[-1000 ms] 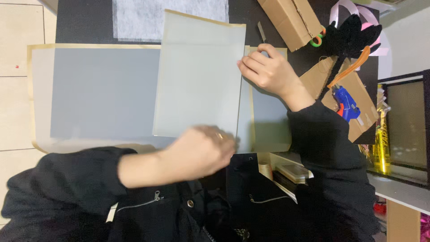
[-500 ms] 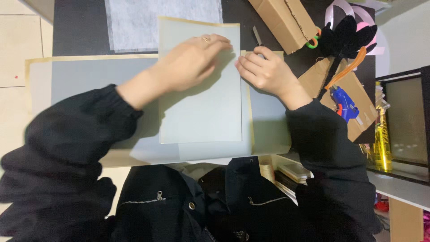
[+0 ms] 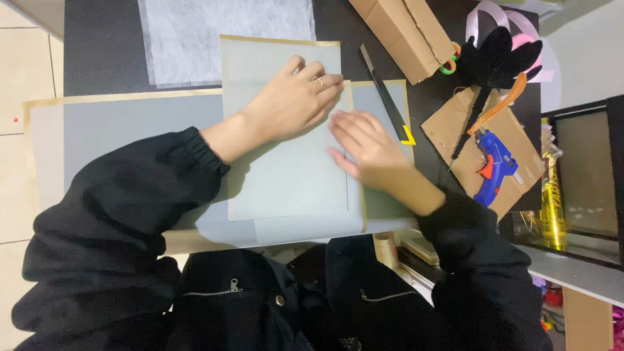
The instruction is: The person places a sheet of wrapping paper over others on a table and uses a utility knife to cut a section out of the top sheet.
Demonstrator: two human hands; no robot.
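Note:
A small grey sheet with a tan edge lies on top of a larger grey sheet on a black table. My left hand, wearing a ring, presses flat on the small sheet near its upper right corner. My right hand rests flat with fingers apart on the sheet's right edge, just below the left hand. Neither hand grips anything. Black sleeves cover both arms.
A black strip-shaped tool with a yellow tip lies right of the hands. A blue glue gun sits on cardboard. A cardboard box, white fabric and a black item with pink ribbon lie at the back.
My left hand rose from near my body, laid the small sheet flat and now presses its upper right corner. My right hand slid down onto the sheet's right edge.

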